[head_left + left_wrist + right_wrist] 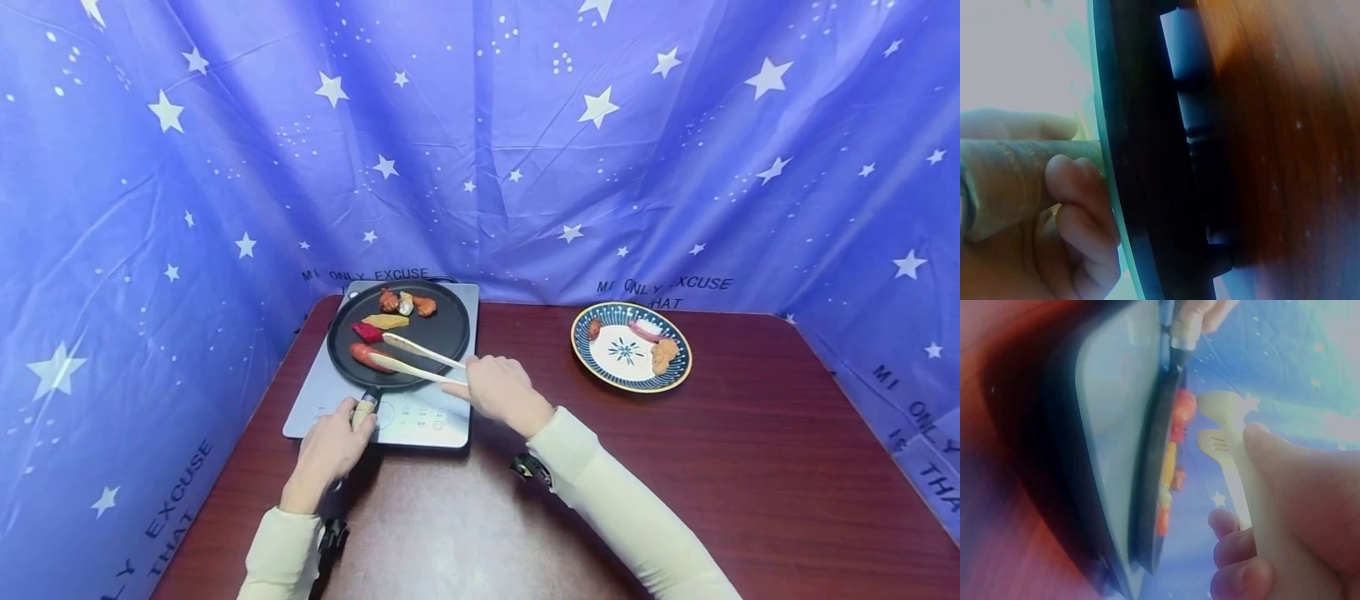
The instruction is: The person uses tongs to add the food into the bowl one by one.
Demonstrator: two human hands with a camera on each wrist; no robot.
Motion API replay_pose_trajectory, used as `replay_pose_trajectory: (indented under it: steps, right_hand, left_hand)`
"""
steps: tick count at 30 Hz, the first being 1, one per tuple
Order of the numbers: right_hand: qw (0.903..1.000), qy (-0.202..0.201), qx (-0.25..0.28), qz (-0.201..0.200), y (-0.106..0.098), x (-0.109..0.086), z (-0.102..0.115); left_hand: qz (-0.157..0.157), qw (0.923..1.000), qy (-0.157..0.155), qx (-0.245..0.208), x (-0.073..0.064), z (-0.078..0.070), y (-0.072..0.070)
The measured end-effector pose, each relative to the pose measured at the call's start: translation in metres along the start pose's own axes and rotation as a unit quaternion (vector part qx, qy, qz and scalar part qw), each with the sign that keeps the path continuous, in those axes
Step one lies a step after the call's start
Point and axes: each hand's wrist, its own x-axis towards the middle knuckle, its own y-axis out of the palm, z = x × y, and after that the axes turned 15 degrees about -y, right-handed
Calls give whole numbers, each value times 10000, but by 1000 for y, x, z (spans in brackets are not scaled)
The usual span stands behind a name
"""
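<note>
My left hand [330, 446] grips the tan handle [363, 412] of a round black frying pan [442, 333]. In my right hand [504, 390] is a pair of cream tongs [422, 372], one end spoon-like and the other slotted in the right wrist view. The tong tips are spread over the pan's front left, the lower one overlapping a red sausage-like piece [362, 353] in the head view. Behind it lie a dark red piece [367, 332] and a flat yellow piece [386, 321]. Browned chicken-like pieces [424, 307] sit toward the pan's back.
Under the pan is a silver induction cooktop [315, 412] on the dark red wooden table [750, 450]. A blue-patterned plate [600, 354] with several food pieces stands to the right. Blue star-printed curtains [480, 167] enclose the table's back and sides.
</note>
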Motion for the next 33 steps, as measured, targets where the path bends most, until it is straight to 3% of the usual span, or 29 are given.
replay_pose_trajectory:
  steps: [5, 13, 20, 33]
  right_hand:
    - [9993, 155, 94, -318, -7, -16, -17]
    - [9979, 528, 218, -307, -11, -41, -53]
    - [9951, 623, 455, -614, -18, -65, -81]
    - [9816, 1479, 1066, -568, -25, -106, -119]
  left_hand:
    - [11, 10000, -18, 4, 0, 0, 0]
    - [52, 10000, -67, -3, 0, 0, -1]
    - [67, 9999, -79, -13, 0, 0, -1]
    - [82, 9999, -123, -5, 1, 0, -1]
